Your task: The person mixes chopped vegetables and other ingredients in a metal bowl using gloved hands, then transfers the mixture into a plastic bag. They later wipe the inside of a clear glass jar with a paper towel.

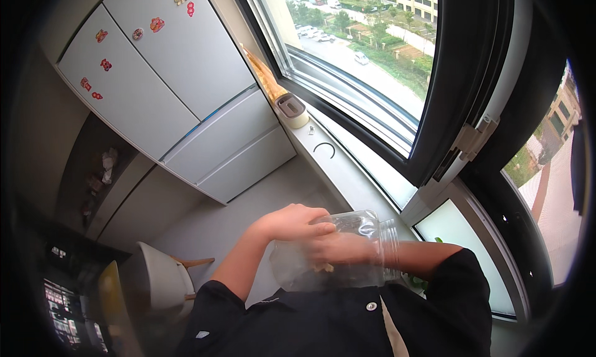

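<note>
A large clear plastic jar lies on its side in front of my chest, its threaded mouth facing right. My left hand grips the jar from above, near its base. Through the mouth, my right hand reaches inside as far as the forearm. The jar wall blurs my right fingers, so how they are bent is unclear. A small pale yellowish thing shows just below those fingers; what it is, I cannot tell.
A narrow windowsill bears a cream container and a dark curved strip. The window sash stands open on the right. Beyond are a white refrigerator with magnets and a white chair with wooden legs.
</note>
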A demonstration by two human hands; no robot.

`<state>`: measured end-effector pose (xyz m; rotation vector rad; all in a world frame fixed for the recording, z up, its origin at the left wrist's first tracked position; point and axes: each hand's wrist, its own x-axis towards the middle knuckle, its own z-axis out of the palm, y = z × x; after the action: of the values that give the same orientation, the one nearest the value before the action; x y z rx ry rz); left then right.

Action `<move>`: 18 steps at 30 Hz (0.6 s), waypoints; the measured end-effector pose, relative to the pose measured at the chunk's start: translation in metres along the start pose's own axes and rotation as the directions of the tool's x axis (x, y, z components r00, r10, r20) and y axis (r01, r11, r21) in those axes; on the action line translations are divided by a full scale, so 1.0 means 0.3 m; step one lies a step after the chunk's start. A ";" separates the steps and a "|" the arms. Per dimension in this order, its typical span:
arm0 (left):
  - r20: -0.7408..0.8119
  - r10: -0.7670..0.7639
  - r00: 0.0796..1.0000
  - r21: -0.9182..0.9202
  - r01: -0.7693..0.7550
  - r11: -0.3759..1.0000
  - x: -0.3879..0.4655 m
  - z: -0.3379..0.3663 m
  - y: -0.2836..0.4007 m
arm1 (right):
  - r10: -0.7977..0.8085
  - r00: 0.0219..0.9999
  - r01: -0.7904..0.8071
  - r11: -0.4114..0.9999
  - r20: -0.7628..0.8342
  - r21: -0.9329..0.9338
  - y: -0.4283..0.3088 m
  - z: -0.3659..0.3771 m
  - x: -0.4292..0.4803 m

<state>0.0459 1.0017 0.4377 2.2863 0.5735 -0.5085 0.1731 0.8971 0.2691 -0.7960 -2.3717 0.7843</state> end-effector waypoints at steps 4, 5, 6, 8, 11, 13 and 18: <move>0.020 -0.049 0.999 -0.006 0.049 0.999 0.010 0.015 -0.043 | -0.199 0.979 0.197 0.899 0.036 -0.391 0.043 0.093 0.157; 0.013 -0.059 0.998 -0.006 0.060 0.998 0.001 0.017 -0.053 | -0.064 0.995 0.082 0.958 0.074 -0.276 0.027 0.114 0.148; 0.022 -0.050 0.999 -0.007 0.050 0.999 0.006 0.018 -0.053 | 0.084 0.988 -0.063 0.985 0.127 -0.160 0.001 0.134 0.112; 0.039 -0.042 0.998 -0.013 0.042 0.999 -0.002 0.018 -0.031 | 0.153 0.959 -0.146 0.988 0.237 -0.048 -0.032 0.118 0.051; 0.032 -0.078 0.996 -0.042 0.080 0.996 -0.020 0.014 -0.012 | 0.246 0.872 -0.341 0.926 0.424 0.163 -0.152 -0.032 0.015; 0.027 -0.092 0.995 -0.072 0.094 0.993 -0.024 0.016 -0.014 | 0.223 0.840 -0.336 0.929 0.496 0.152 -0.142 -0.043 -0.039; 0.041 -0.096 0.995 -0.090 0.099 0.991 -0.025 0.033 -0.033 | -0.063 0.797 -0.253 0.869 0.601 0.425 -0.104 -0.092 -0.202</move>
<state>0.0325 0.9992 0.4293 2.1655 0.6792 -0.5582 0.2210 0.8461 0.2918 -0.4916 -2.4603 1.8293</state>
